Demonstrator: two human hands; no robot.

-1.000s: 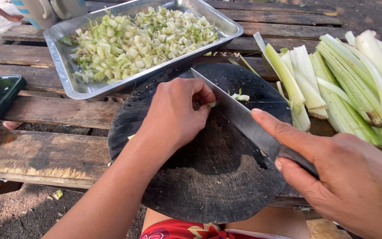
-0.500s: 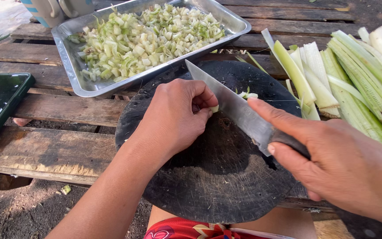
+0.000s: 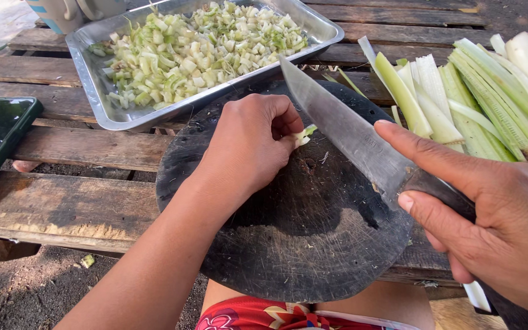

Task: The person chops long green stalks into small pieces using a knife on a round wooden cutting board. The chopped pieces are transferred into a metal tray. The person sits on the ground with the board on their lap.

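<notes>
The left hand (image 3: pixel 249 146) pinches a pale green stalk piece (image 3: pixel 302 134) on the round chopping board (image 3: pixel 288 244) — fingertips best curled back — while the right hand (image 3: pixel 490 220), fist wrapped tight, steadies the knife (image 3: pixel 343 131) just beside them.

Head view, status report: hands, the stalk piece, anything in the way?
Left hand pinching small stalk piece on round dark board. Right hand gripping knife, blade raised beside the piece. Tray of chopped greens behind; nothing blocking.

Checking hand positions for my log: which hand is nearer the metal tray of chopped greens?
Left. The left hand rests on the round cutting board just below the tray; the right hand, holding the knife, sits farther off to the right.
</notes>
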